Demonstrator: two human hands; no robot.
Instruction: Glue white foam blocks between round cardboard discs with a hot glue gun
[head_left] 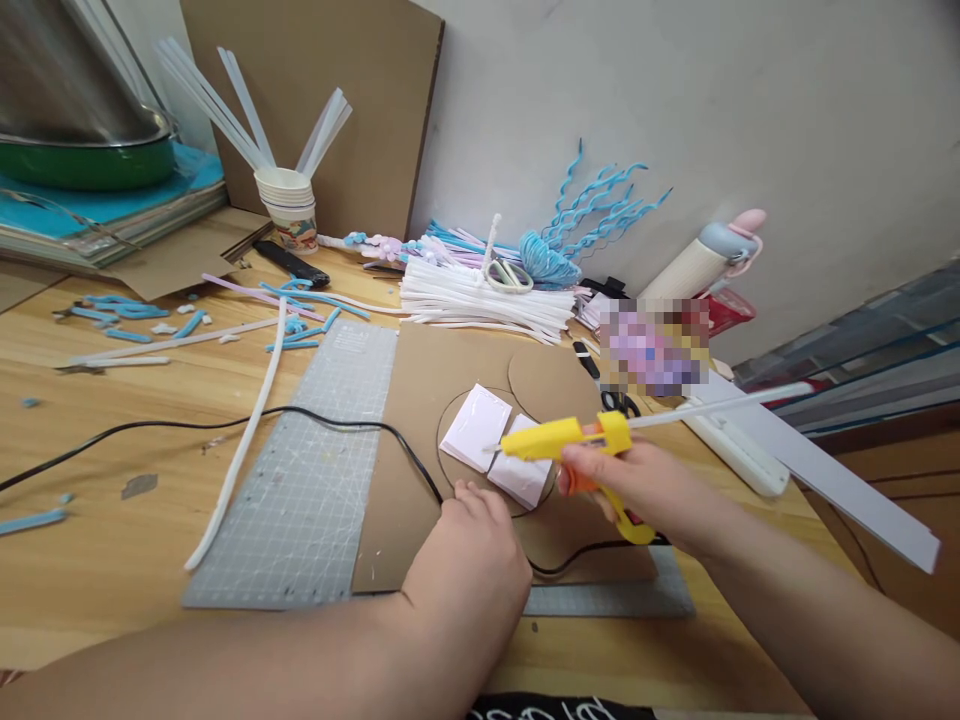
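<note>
My right hand (pixel 630 485) is closed around a yellow hot glue gun (pixel 551 438) with an orange trigger. A clear glue stick (pixel 720 402) juts from its back. The nozzle points left, just over two folded white paper pieces (pixel 476 428), which lie within a drawn circle on a brown cardboard sheet (pixel 420 375). My left hand (pixel 472 545) rests on the cardboard below the papers, its fingers curled and close together. What lies under those fingers is hidden. A black cord (pixel 337 424) passes behind this hand and comes out toward the glue gun.
A grey cutting mat (pixel 300 500) lies beneath the cardboard. White pipe cleaners (pixel 480 300) are bundled behind, with scissors (pixel 508 275) on top. Paper cups (pixel 289 215) hold glue sticks at the back left. Blue fuzzy scraps (pixel 124 308) lie left; a white bottle (pixel 686 265) leans right.
</note>
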